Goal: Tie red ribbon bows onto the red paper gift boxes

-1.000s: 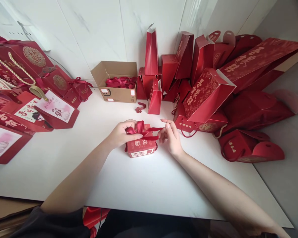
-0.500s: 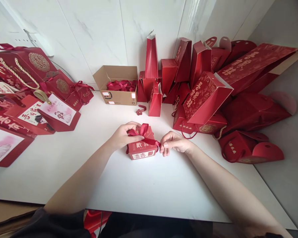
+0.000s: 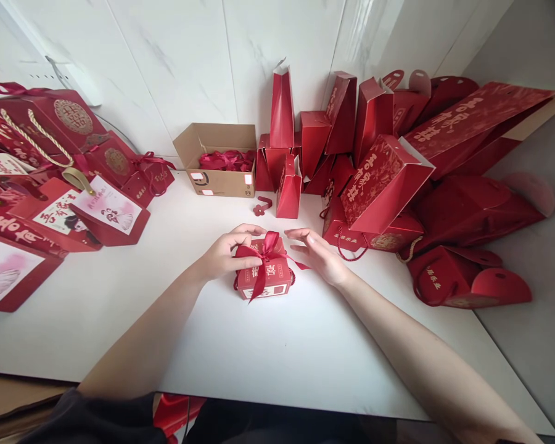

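Note:
A small red gift box [image 3: 279,269] with pale Chinese lettering stands on the white table in front of me. Across its top lies a dark red ribbon bow [image 3: 270,245], one tail hanging down the front and another reaching out to the right. My left hand [image 3: 226,254] grips the box from the left, thumb over the top beside the bow and fingers around the far side, partly hidden. Just right of the box, my right hand [image 3: 320,255] is open, fingers stretched out, holding nothing. Twisted red cord shows at the box's sides.
A cardboard box [image 3: 226,184] of red ribbons stands by the wall, with a small red flower-shaped piece [image 3: 259,210] near it. Red boxes [image 3: 289,191] and bags crowd the right side. Finished-looking red gift bags [image 3: 113,213] with handles fill the left.
My right hand has let go of the ribbon at the box's right side and opened, moving slightly up. One ribbon tail now hangs over the front. My left hand still holds the box.

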Demonstrator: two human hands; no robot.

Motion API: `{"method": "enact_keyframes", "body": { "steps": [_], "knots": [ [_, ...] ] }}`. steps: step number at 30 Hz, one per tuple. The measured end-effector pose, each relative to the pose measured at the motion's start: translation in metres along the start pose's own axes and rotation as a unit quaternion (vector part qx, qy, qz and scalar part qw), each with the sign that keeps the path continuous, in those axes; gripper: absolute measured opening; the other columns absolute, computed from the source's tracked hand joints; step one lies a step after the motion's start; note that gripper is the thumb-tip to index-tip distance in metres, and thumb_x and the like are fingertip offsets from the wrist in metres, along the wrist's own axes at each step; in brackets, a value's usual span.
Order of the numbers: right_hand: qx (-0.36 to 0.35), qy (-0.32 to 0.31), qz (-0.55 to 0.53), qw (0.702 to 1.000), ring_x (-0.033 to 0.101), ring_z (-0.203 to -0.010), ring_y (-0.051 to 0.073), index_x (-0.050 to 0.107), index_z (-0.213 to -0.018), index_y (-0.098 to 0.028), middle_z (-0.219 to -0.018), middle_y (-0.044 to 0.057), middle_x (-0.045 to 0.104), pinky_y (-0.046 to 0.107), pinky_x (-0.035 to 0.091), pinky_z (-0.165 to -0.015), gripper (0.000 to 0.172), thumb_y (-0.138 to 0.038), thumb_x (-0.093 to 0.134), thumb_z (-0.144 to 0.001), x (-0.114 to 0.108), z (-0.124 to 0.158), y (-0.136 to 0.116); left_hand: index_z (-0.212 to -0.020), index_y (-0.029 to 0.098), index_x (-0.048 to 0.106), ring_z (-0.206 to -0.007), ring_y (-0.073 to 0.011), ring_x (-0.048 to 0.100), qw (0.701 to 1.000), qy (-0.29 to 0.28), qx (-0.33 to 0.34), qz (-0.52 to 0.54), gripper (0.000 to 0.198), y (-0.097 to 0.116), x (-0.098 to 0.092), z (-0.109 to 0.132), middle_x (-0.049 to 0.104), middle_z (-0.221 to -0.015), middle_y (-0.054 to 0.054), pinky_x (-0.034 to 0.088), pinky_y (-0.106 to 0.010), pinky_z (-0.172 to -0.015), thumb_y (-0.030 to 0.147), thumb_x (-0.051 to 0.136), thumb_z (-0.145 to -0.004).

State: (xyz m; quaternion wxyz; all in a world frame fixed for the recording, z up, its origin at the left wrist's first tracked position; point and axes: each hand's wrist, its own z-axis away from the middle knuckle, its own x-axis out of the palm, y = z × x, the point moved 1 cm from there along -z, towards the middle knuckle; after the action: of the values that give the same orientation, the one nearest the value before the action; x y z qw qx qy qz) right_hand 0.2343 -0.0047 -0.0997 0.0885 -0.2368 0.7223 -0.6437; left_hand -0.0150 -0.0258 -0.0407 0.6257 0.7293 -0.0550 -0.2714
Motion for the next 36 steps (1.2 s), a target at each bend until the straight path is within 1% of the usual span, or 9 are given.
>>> {"method": "enact_keyframes", "body": {
  "steps": [3, 6, 8, 11, 16, 22, 28, 32, 36],
  "knots": [
    [0.011, -0.041, -0.037, 0.998, 0.047, -0.133, 0.021, 0.051, -0.132, -0.025, -0.138, 0.008, 0.058, 0.044, 0.032, -0.112, 0.050, -0.058, 0.038, -0.097, 0.002, 0.001, -0.002, -0.064, 0.018, 0.042, -0.122, -0.0299, 0.054, 0.999, -0.016, -0.002, -0.036, 0.040, 0.000, -0.002, 0.000, 0.049, -0.136, -0.012, 0.045, -0.044, -0.101, 0.037, 0.077, -0.072],
    [0.027, -0.070, -0.047, 0.996, 0.068, -0.099, 0.022, 0.045, -0.139, -0.021, -0.089, 0.006, 0.076, 0.047, 0.035, -0.109, 0.055, -0.057, 0.032, -0.099, -0.003, 0.002, -0.002, -0.066, 0.019, 0.038, -0.123, -0.0292, 0.052, 0.997, -0.007, 0.007, -0.073, 0.044, 0.002, -0.006, 0.001, 0.052, -0.135, -0.011, 0.041, -0.046, -0.104, 0.035, 0.079, -0.070],
    [0.024, -0.072, -0.030, 0.997, 0.068, -0.074, 0.021, 0.053, -0.133, -0.017, -0.059, 0.000, 0.067, 0.046, 0.040, -0.103, 0.052, -0.054, 0.035, -0.099, -0.008, 0.002, -0.001, -0.067, 0.019, 0.037, -0.124, -0.0281, 0.051, 0.995, 0.005, 0.017, -0.097, 0.044, 0.004, -0.009, 0.002, 0.052, -0.135, -0.011, 0.040, -0.046, -0.106, 0.033, 0.079, -0.069],
    [0.024, -0.066, -0.020, 0.997, 0.060, -0.058, 0.018, 0.063, -0.120, -0.018, -0.047, -0.004, 0.055, 0.042, 0.048, -0.090, 0.045, -0.050, 0.041, -0.099, -0.011, 0.002, 0.003, -0.069, 0.019, 0.042, -0.121, -0.0269, 0.053, 0.994, 0.008, 0.029, -0.106, 0.036, 0.004, -0.012, 0.002, 0.054, -0.134, -0.011, 0.038, -0.046, -0.107, 0.033, 0.074, -0.075],
    [0.029, -0.059, -0.006, 0.998, 0.061, -0.068, 0.019, 0.070, -0.105, -0.019, -0.061, 0.001, 0.062, 0.035, 0.047, -0.078, 0.037, -0.048, 0.048, -0.097, -0.007, 0.002, 0.007, -0.064, 0.017, 0.058, -0.119, -0.0292, 0.056, 0.997, -0.030, 0.014, -0.071, 0.030, 0.010, -0.014, 0.004, 0.054, -0.135, -0.010, 0.042, -0.045, -0.104, 0.038, 0.065, -0.083],
    [0.018, -0.035, 0.017, 0.999, 0.063, -0.087, 0.019, 0.072, -0.094, -0.020, -0.085, 0.004, 0.069, 0.034, 0.046, -0.087, 0.030, -0.046, 0.056, -0.094, -0.005, 0.001, 0.008, -0.064, 0.017, 0.068, -0.115, -0.0281, 0.060, 0.996, -0.048, -0.008, -0.071, 0.032, 0.022, -0.004, 0.007, 0.059, -0.130, -0.010, 0.048, -0.042, -0.100, 0.038, 0.062, -0.088],
    [-0.003, -0.007, 0.052, 0.999, 0.057, -0.115, 0.022, 0.070, -0.099, -0.023, -0.118, 0.005, 0.065, 0.037, 0.044, -0.097, 0.024, -0.043, 0.056, -0.094, 0.002, 0.003, 0.000, -0.082, 0.020, 0.072, -0.117, -0.0290, 0.059, 0.993, -0.046, -0.035, -0.103, 0.022, 0.021, 0.001, 0.008, 0.054, -0.133, -0.010, 0.055, -0.038, -0.091, 0.037, 0.079, -0.071],
    [-0.017, -0.057, 0.063, 0.996, 0.053, -0.123, 0.022, 0.067, -0.106, -0.025, -0.129, 0.005, 0.059, 0.039, 0.039, -0.105, 0.023, -0.042, 0.054, -0.096, 0.013, 0.007, -0.016, -0.098, 0.022, 0.072, -0.122, -0.0290, 0.055, 0.989, -0.077, -0.024, -0.128, 0.035, 0.024, 0.001, 0.009, 0.051, -0.136, -0.010, 0.053, -0.038, -0.097, 0.036, 0.082, -0.068],
    [-0.026, -0.128, 0.070, 0.989, 0.053, -0.124, 0.021, 0.064, -0.108, -0.026, -0.136, 0.005, 0.054, 0.039, 0.039, -0.107, 0.021, -0.039, 0.053, -0.097, 0.026, 0.010, -0.032, -0.086, 0.020, 0.071, -0.117, -0.0275, 0.059, 0.990, -0.077, -0.016, -0.117, 0.029, 0.023, 0.002, 0.007, 0.052, -0.132, -0.009, 0.053, -0.038, -0.096, 0.037, 0.082, -0.067]
  ]
}}
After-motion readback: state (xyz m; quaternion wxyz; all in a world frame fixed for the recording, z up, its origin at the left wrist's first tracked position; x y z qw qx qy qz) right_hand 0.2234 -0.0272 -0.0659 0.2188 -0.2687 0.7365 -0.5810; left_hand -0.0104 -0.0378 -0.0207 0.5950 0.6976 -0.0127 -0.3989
